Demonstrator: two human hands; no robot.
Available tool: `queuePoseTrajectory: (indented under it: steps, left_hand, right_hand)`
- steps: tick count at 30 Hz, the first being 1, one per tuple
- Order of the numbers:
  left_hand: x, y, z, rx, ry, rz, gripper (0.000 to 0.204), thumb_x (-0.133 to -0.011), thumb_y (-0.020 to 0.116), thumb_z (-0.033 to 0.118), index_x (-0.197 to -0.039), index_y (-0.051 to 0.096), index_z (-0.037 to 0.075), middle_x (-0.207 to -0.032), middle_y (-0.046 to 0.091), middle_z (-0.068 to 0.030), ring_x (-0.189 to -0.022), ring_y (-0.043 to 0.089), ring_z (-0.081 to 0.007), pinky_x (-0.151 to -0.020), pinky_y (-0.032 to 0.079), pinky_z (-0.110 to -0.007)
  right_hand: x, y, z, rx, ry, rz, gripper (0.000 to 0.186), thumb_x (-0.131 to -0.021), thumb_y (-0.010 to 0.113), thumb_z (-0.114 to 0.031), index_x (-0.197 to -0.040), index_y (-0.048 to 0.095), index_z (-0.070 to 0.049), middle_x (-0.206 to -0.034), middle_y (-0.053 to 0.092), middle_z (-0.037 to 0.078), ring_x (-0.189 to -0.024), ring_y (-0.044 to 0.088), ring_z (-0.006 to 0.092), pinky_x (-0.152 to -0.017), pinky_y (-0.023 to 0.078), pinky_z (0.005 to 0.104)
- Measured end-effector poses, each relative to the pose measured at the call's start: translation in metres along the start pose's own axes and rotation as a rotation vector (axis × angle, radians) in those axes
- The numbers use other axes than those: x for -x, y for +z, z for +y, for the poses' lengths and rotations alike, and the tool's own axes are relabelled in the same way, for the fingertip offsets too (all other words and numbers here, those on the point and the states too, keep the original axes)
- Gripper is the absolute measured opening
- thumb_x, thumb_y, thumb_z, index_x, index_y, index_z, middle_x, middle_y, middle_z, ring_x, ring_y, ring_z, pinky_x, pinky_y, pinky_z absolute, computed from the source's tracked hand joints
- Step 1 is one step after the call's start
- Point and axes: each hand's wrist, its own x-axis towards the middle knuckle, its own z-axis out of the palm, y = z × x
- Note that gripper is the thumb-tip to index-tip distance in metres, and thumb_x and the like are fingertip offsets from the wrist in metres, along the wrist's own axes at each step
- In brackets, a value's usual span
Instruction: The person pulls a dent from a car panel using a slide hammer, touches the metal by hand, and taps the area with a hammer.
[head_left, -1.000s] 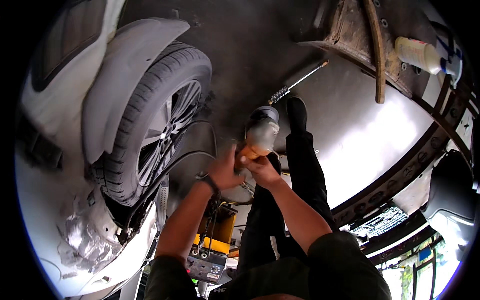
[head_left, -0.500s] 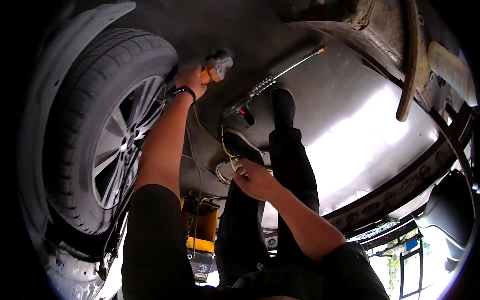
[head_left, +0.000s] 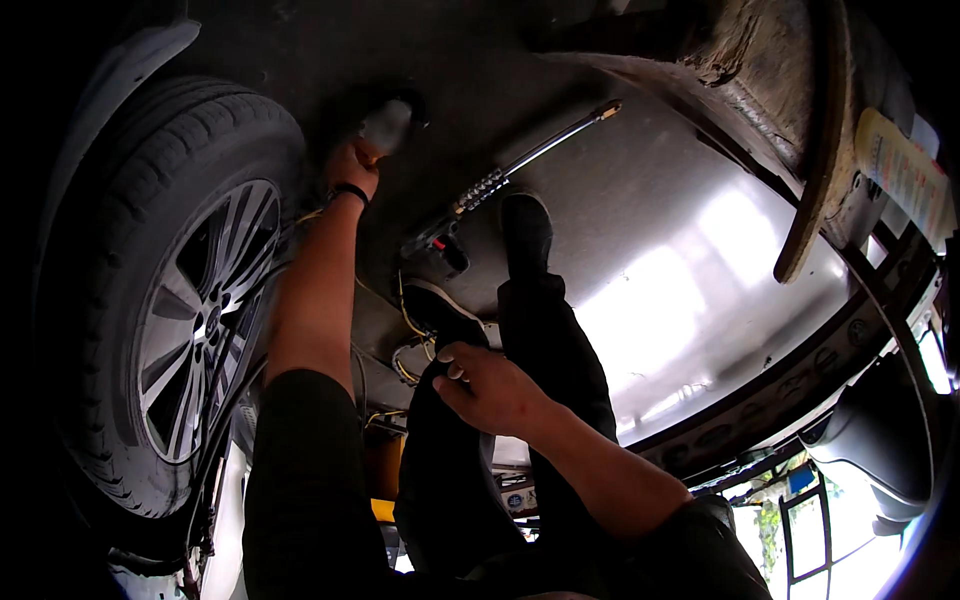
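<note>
My left hand (head_left: 352, 170) is closed around an orange hand tool with a grey head (head_left: 385, 128), held out in front beside the wheel. The tool is smeared by motion, so its exact kind does not show. My right hand (head_left: 492, 390) hovers above my left leg, fingers curled into a loose fist, and I see nothing in it. Just past it, a thin yellow hose or cord (head_left: 409, 307) runs near my shoe. Ahead on the floor lies a pressure washer gun (head_left: 438, 246) with a long metal lance (head_left: 550, 146).
A car wheel with tyre and alloy rim (head_left: 82, 330) stands close on my left, under a pale fender edge (head_left: 130, 75). At upper right is a worn wooden bench (head_left: 760, 95). A translucent container (head_left: 905, 175) sits beside it. Something yellow (head_left: 383, 510) shows behind my left leg.
My left hand and the orange tool have shifted left and farther up. The right hand is lower, apart from the yellow line it was touching. The whole view has tilted a little.
</note>
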Motion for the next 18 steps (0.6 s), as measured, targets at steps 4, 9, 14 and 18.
queuePoseTrajectory:
  steps: [4,9,14,18]
  left_hand:
    - [0.057,0.013,0.11,0.005,-0.021,0.336,0.047,-0.082,0.077,0.02,-0.124,0.059,0.007,-0.123,0.062,-0.0195,-0.121,0.058,-0.042,-0.103,0.049,-0.054]
    - [0.113,0.075,0.13,0.025,0.374,-0.178,0.069,-0.079,0.08,0.034,-0.136,0.054,0.006,-0.133,0.058,-0.02,-0.126,0.056,-0.0395,-0.108,0.048,-0.05]
    - [0.094,0.106,0.131,-0.194,0.092,-0.403,0.071,-0.081,0.08,0.041,-0.137,0.051,0.008,-0.128,0.063,-0.0198,-0.122,0.06,-0.0396,-0.103,0.051,-0.05]
    - [0.089,0.095,0.125,-0.226,0.265,-0.577,0.06,-0.084,0.078,0.04,-0.13,0.057,0.008,-0.122,0.067,-0.0203,-0.117,0.064,-0.0393,-0.098,0.054,-0.05]
  right_hand:
    - [-0.002,-0.016,0.006,0.023,0.028,0.044,0.043,-0.097,0.067,-0.029,-0.123,0.06,0.004,-0.105,0.071,0.026,-0.1,0.07,0.0438,-0.086,0.056,0.0485]
    - [-0.003,-0.006,-0.003,0.047,-0.001,0.035,0.037,-0.097,0.067,-0.026,-0.123,0.062,0.0,-0.104,0.073,0.023,-0.097,0.072,0.0403,-0.083,0.058,0.0446]
    - [0.001,-0.005,-0.003,0.071,-0.015,0.081,0.038,-0.094,0.067,-0.027,-0.119,0.061,0.001,-0.106,0.071,0.024,-0.1,0.07,0.0411,-0.085,0.056,0.0492]
    - [0.005,-0.005,0.004,0.081,0.001,0.137,0.035,-0.094,0.066,-0.027,-0.117,0.064,-0.001,-0.106,0.071,0.023,-0.1,0.071,0.0398,-0.085,0.057,0.0477]
